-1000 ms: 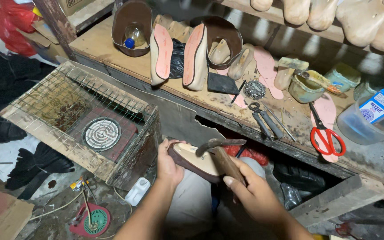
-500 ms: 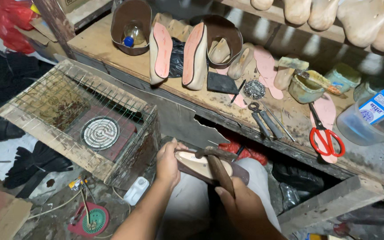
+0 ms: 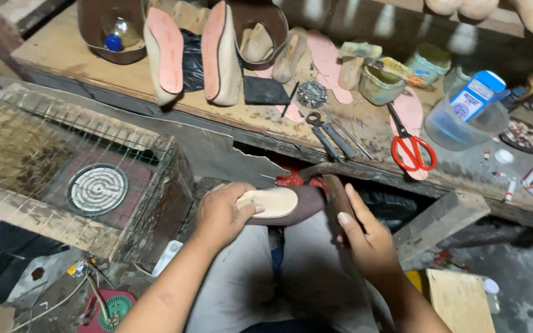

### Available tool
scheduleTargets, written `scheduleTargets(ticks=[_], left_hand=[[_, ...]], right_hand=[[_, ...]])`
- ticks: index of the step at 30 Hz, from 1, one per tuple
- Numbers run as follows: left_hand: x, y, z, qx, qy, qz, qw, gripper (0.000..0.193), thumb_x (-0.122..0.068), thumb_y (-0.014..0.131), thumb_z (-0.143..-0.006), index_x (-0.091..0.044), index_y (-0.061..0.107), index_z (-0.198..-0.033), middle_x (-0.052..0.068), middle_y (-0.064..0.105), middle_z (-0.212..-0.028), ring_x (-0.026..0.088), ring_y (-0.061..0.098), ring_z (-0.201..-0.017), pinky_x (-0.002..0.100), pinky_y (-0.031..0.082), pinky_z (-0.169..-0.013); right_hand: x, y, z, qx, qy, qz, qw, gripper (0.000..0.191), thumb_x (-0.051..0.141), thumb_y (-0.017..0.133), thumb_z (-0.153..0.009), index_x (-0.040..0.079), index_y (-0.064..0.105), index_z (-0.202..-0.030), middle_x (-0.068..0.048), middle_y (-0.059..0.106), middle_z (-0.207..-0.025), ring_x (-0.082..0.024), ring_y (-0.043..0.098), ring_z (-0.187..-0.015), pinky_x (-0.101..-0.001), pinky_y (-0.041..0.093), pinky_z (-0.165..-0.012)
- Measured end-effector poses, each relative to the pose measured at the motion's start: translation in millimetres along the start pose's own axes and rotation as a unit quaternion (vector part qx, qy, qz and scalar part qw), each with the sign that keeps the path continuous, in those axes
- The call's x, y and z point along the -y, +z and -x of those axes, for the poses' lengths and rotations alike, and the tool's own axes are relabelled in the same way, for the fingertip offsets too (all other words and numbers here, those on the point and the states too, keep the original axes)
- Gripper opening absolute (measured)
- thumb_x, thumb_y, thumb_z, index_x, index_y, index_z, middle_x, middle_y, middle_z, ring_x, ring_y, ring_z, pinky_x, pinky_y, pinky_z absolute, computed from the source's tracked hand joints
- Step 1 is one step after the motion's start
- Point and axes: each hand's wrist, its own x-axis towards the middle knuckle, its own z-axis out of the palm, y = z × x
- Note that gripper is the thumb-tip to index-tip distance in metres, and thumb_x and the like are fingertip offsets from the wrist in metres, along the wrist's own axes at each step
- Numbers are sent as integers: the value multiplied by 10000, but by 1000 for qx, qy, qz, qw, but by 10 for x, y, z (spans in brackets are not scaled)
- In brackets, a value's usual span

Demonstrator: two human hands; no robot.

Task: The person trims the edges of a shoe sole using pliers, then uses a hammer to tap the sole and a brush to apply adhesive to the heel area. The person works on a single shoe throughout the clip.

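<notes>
- Cluttered wooden workbench across the far side, dim floor below, used as the landmark throughout.
- Nearest, below the bench edge: grey-trousered lap, cut off by the lower frame.
- Left hand, just below the bench front, clenched around the heel end of a dark shoe with a pale insole facing up; thumb pressed on the insole, fingers wrapped underneath and hidden.
- Right hand, right of the shoe, closed around the wooden handle of a hammer; head dark and hard to make out against the shadow under the bench, seemingly just above the shoe's toe, contact not clear.
- Left of the hands, beside the bench: wire-mesh crate over a coil heater, partly cut off at the left.
- Lower left floor: wires and a small round green part, blurry.
- On the bench front: pliers and red-handled scissors.
- Further back on the bench: pink-soled shoe lasts standing on edge, glue pot, clear plastic jug holding a blue-and-white carton.
- Top right, behind the bench: pale lasts cropped by the frame.
</notes>
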Motion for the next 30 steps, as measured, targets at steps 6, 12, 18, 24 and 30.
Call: scheduleTargets(ticks=[6, 12, 18, 24, 30], left_hand=[[-55, 197, -20, -24, 44, -92, 995, 283, -329, 777, -788, -134, 715, -983, 87, 728, -946, 340, 637, -937, 490, 440, -806], [-51, 199, -37, -17, 40, -103, 994, 277, -335, 767, -800, -121, 698, -963, 81, 725, -918, 333, 637, -938, 482, 424, -808], [-39, 224, -8, -32, 50, -102, 993, 267, -330, 773, -800, -118, 690, -939, 86, 705, -854, 322, 645, -906, 485, 401, -919], [13, 284, 63, -54, 62, -102, 991, 256, -304, 764, -801, -113, 690, -955, 84, 712, -880, 314, 658, -930, 509, 381, -996], [-69, 246, 174, -70, 74, -98, 990, 255, -290, 757, -797, -115, 687, -970, 72, 731, -944, 301, 672, -958, 520, 393, -998]], right_hand=[[-244, -153, 194, -29, 19, 54, 998, 582, 209, 617, -963, 158, 494, -1529, -41, 698, -960, -116, 578, -706, -271, 508, -699], [-538, -27, 290, -43, -94, 210, 972, 561, 255, 609, -972, 98, 500, -1499, -210, 694, -1172, -323, 672, -1028, -373, 518, -890], [-489, 36, 161, -14, -101, 220, 970, 574, 295, 592, -959, 115, 479, -1492, -252, 642, -1318, -404, 621, -1220, -427, 477, -998], [-234, -52, -175, 45, -21, 209, 977, 603, 305, 588, -947, 184, 455, -1522, -265, 680, -1196, -391, 672, -1153, -392, 496, -978], [7, -119, -533, 125, -50, 194, 972, 592, 316, 606, -945, 190, 471, -1508, -191, 760, -1083, -295, 682, -718, -366, 558, -732]])
